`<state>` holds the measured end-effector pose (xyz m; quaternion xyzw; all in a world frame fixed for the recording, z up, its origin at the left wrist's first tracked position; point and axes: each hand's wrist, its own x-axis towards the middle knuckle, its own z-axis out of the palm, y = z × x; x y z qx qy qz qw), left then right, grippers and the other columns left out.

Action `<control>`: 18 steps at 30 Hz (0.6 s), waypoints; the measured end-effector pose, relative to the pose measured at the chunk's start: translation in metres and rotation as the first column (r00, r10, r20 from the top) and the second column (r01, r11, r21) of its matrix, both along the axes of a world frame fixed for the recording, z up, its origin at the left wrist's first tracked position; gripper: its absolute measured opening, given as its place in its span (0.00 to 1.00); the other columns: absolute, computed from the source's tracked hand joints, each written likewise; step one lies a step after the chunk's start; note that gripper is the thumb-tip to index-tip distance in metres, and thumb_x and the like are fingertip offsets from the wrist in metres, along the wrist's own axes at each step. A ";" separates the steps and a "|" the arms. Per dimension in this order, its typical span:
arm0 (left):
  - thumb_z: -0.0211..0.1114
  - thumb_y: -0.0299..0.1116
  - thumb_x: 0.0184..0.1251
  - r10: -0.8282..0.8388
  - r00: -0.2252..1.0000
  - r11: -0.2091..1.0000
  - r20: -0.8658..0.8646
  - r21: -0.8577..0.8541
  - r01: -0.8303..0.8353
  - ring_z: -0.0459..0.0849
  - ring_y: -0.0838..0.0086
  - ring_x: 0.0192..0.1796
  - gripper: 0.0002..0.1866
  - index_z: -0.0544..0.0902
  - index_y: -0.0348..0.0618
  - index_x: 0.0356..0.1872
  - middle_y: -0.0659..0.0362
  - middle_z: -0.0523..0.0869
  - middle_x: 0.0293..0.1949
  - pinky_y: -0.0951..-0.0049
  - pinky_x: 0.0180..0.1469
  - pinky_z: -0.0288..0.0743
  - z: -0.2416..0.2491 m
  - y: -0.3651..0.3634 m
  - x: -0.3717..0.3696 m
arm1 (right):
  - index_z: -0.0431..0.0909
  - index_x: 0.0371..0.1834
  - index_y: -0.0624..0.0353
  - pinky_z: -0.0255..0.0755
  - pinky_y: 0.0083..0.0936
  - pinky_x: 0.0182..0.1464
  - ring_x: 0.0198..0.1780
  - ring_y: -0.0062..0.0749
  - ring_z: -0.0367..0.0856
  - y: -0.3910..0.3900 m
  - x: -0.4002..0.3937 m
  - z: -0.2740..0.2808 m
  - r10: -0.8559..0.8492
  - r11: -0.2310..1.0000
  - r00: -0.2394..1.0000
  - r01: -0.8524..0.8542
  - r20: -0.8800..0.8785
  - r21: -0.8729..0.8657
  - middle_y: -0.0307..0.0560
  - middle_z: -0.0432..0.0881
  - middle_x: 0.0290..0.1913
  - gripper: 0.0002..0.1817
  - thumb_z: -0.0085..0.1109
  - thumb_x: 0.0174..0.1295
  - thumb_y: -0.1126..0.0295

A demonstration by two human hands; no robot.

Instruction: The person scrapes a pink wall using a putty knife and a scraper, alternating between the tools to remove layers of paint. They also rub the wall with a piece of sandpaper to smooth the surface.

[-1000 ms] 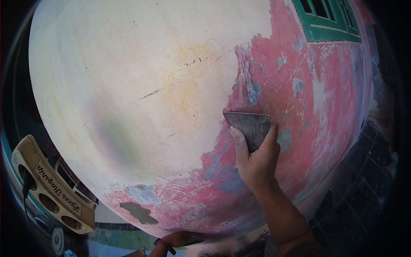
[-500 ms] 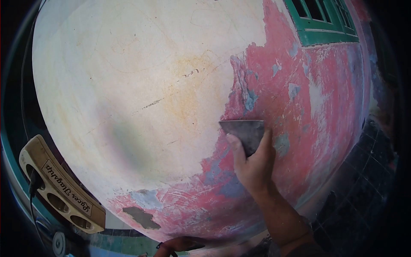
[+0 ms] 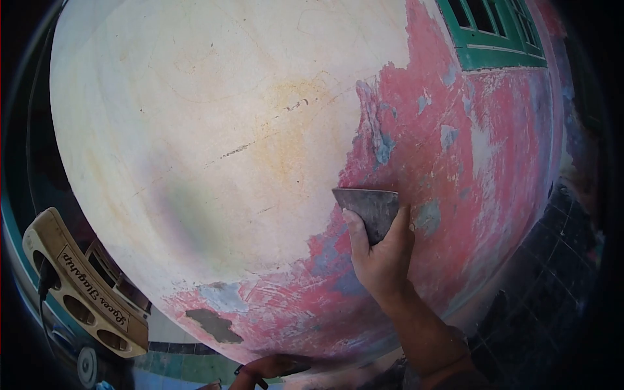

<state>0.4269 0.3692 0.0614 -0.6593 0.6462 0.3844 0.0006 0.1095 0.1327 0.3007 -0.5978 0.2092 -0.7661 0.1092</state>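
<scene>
My right hand is closed around a dark, wide-bladed scraper, thumb on its left side and fingers at its right. The blade's upper edge lies at the wall, by the ragged border between the pale surface and the scuffed pink paint. Low in the view, my left hand is beside the bottom of the wall, a dark band at its wrist. Its fingers are closed on something dark and flat that I cannot make out.
A green-framed window is at the upper right. At the left is a beige power strip with a black plug and cord. Dark tiles lie to the right, and a grey bare patch shows low on the wall.
The scraper has shifted slightly down and tilted, its right corner now lower. My left hand has come a little up and right. The view has shifted slightly.
</scene>
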 end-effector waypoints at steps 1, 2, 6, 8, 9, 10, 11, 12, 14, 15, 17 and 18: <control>0.52 0.47 0.88 -0.003 1.000 1.000 -0.012 0.009 0.003 0.76 0.55 0.76 0.25 0.79 0.47 0.75 0.48 0.80 0.74 0.58 0.80 0.66 0.011 -0.001 -0.008 | 0.70 0.51 0.70 0.86 0.30 0.38 0.39 0.37 0.94 0.001 -0.001 -0.001 -0.026 1.000 0.999 0.026 -0.037 -0.015 0.56 0.91 0.39 0.19 0.72 0.71 0.72; 0.52 0.47 0.88 -0.008 1.000 1.000 -0.025 0.015 0.009 0.76 0.55 0.76 0.25 0.79 0.47 0.75 0.47 0.80 0.74 0.58 0.80 0.66 0.015 -0.001 -0.012 | 0.70 0.51 0.70 0.85 0.30 0.38 0.39 0.37 0.94 0.001 -0.004 0.000 0.002 1.000 0.999 -0.002 -0.036 0.005 0.56 0.91 0.39 0.19 0.72 0.71 0.72; 0.52 0.47 0.88 -0.072 0.997 0.997 -0.041 -0.045 0.070 0.76 0.55 0.76 0.25 0.78 0.48 0.75 0.48 0.78 0.75 0.58 0.80 0.65 -0.034 -0.002 0.024 | 0.71 0.50 0.68 0.82 0.35 0.33 0.35 0.44 0.92 -0.005 -0.005 0.005 0.053 0.998 0.997 -0.056 0.062 0.037 0.55 0.88 0.36 0.21 0.74 0.70 0.67; 0.51 0.47 0.88 -0.098 0.993 0.991 -0.064 -0.099 0.091 0.76 0.56 0.77 0.25 0.78 0.48 0.76 0.49 0.78 0.76 0.59 0.80 0.65 -0.024 -0.002 0.016 | 0.71 0.50 0.68 0.80 0.37 0.31 0.33 0.47 0.91 -0.006 0.001 0.001 0.021 1.000 0.997 -0.022 0.081 0.005 0.55 0.86 0.35 0.22 0.75 0.69 0.64; 0.51 0.47 0.89 -0.063 0.994 0.996 -0.090 -0.062 0.058 0.76 0.57 0.77 0.25 0.78 0.49 0.76 0.50 0.79 0.76 0.59 0.80 0.65 -0.018 0.002 0.012 | 0.71 0.50 0.68 0.80 0.37 0.31 0.33 0.46 0.91 -0.005 0.003 -0.002 -0.012 0.999 0.998 0.014 0.058 -0.029 0.55 0.86 0.35 0.22 0.75 0.69 0.64; 0.51 0.47 0.89 -0.028 0.993 0.999 -0.114 -0.024 0.026 0.76 0.58 0.77 0.25 0.77 0.49 0.77 0.51 0.79 0.76 0.60 0.80 0.65 0.028 -0.001 -0.018 | 0.71 0.50 0.68 0.80 0.37 0.31 0.33 0.46 0.91 -0.003 0.004 -0.003 -0.047 0.997 0.998 0.049 0.038 -0.064 0.54 0.86 0.35 0.23 0.75 0.69 0.64; 0.51 0.47 0.89 -0.022 0.993 1.000 -0.120 -0.005 0.022 0.76 0.58 0.76 0.25 0.77 0.50 0.77 0.52 0.79 0.75 0.60 0.80 0.65 0.036 -0.001 -0.024 | 0.71 0.50 0.68 0.80 0.37 0.31 0.33 0.45 0.90 -0.003 0.002 -0.003 -0.013 0.999 0.999 0.014 0.029 -0.035 0.54 0.86 0.35 0.23 0.75 0.69 0.64; 0.51 0.47 0.89 -0.016 0.992 1.000 -0.126 0.013 0.018 0.76 0.59 0.76 0.25 0.77 0.50 0.77 0.52 0.79 0.75 0.61 0.80 0.65 0.043 -0.001 -0.030 | 0.72 0.50 0.68 0.79 0.37 0.30 0.32 0.45 0.90 -0.005 -0.002 -0.001 0.018 1.000 1.000 -0.018 0.021 -0.008 0.54 0.86 0.35 0.23 0.75 0.69 0.64; 0.51 0.47 0.89 -0.066 0.993 0.998 -0.094 0.006 0.067 0.76 0.60 0.76 0.25 0.77 0.51 0.77 0.54 0.80 0.75 0.62 0.80 0.65 0.018 -0.004 -0.011 | 0.71 0.51 0.69 0.81 0.34 0.32 0.34 0.41 0.91 -0.003 -0.006 0.002 0.050 0.999 0.999 -0.050 0.018 0.021 0.54 0.88 0.36 0.21 0.74 0.70 0.67; 0.51 0.47 0.89 -0.072 0.988 0.997 -0.138 -0.032 0.068 0.76 0.60 0.76 0.25 0.77 0.51 0.77 0.54 0.80 0.76 0.62 0.80 0.65 0.010 -0.006 -0.005 | 0.71 0.51 0.70 0.83 0.31 0.34 0.36 0.38 0.92 -0.001 -0.006 0.005 0.053 0.998 0.998 -0.053 0.019 0.022 0.54 0.89 0.37 0.20 0.73 0.70 0.69; 0.51 0.47 0.89 -0.076 0.969 0.994 -0.233 -0.092 0.056 0.76 0.61 0.76 0.25 0.76 0.51 0.78 0.54 0.79 0.76 0.62 0.80 0.64 0.013 -0.005 -0.011 | 0.71 0.51 0.69 0.82 0.31 0.34 0.36 0.37 0.91 -0.001 0.000 0.001 0.048 0.999 0.998 -0.049 0.045 0.007 0.54 0.89 0.37 0.20 0.73 0.70 0.69; 0.51 0.47 0.89 -0.048 0.978 0.997 -0.205 -0.065 0.035 0.76 0.60 0.77 0.25 0.76 0.50 0.78 0.54 0.79 0.76 0.62 0.80 0.64 0.017 -0.001 -0.014 | 0.71 0.50 0.68 0.80 0.34 0.31 0.33 0.39 0.90 -0.003 0.008 -0.005 0.041 0.999 0.997 -0.040 0.070 -0.013 0.53 0.87 0.36 0.21 0.74 0.70 0.67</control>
